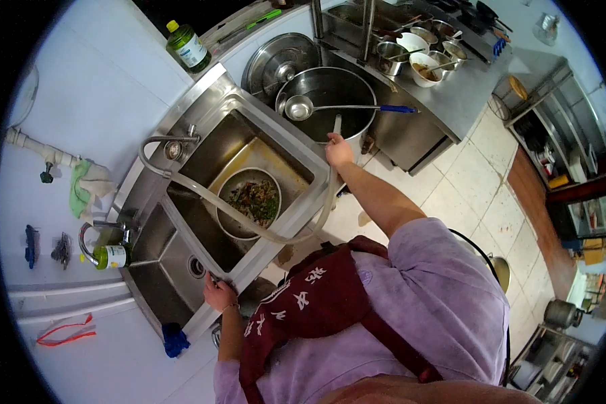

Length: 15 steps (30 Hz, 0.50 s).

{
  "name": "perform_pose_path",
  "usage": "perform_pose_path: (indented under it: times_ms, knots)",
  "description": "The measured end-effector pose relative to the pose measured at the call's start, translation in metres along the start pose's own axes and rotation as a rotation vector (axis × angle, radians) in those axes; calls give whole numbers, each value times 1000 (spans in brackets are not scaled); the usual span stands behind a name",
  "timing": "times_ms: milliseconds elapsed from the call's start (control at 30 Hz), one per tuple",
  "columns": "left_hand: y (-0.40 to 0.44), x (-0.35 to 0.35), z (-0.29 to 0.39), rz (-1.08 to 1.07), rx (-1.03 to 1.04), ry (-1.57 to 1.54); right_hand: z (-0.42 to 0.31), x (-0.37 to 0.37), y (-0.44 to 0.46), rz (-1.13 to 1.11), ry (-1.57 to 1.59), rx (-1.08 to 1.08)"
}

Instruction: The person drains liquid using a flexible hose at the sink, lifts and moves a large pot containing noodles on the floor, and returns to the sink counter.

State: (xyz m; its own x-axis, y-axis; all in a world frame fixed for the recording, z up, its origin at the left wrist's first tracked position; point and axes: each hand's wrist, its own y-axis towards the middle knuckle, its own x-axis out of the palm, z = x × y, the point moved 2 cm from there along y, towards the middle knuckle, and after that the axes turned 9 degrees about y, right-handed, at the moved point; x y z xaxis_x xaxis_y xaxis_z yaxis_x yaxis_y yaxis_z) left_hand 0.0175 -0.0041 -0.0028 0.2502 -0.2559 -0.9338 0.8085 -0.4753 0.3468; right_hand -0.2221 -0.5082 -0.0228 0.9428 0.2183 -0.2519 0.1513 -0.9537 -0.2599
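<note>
My right hand (339, 149) is closed round the end of a pale hose (324, 214), which points into a large metal pot (362, 84). From the curved faucet (151, 145) the hose runs across the steel sink (286, 141). A ladle (347, 108) with a blue handle lies over the pot's rim. In the larger basin sits a round strainer or bowl (281, 202) with green and brown food scraps. My left hand (219, 292) rests at the front edge of the sink, beside the smaller basin (156, 256); what its fingers hold, if anything, is hidden.
Behind the pot leans a round lid (262, 60). Green bottles stand on the ledge (190, 48) and by the small faucet (111, 256). A steel counter (444, 101) at upper right holds several bowls and pots. Shelves (565, 101) line the far right, beyond the tiled floor (475, 178).
</note>
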Motion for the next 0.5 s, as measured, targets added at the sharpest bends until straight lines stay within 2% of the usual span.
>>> perform_pose_path:
  times_ms: [133, 233, 367, 500]
  knots:
    - [1, -5, 3, -60, -36, 29, -10, -5, -9, -12, -127, 1]
    - [1, -3, 0, -89, -61, 19, -7, -5, -7, 55, -160, -128]
    - [1, -3, 2, -82, -68, 17, -23, -9, -18, 58, -191, -108]
    - [2, -8, 6, -103, -72, 78, -8, -4, -6, 66, -199, -113]
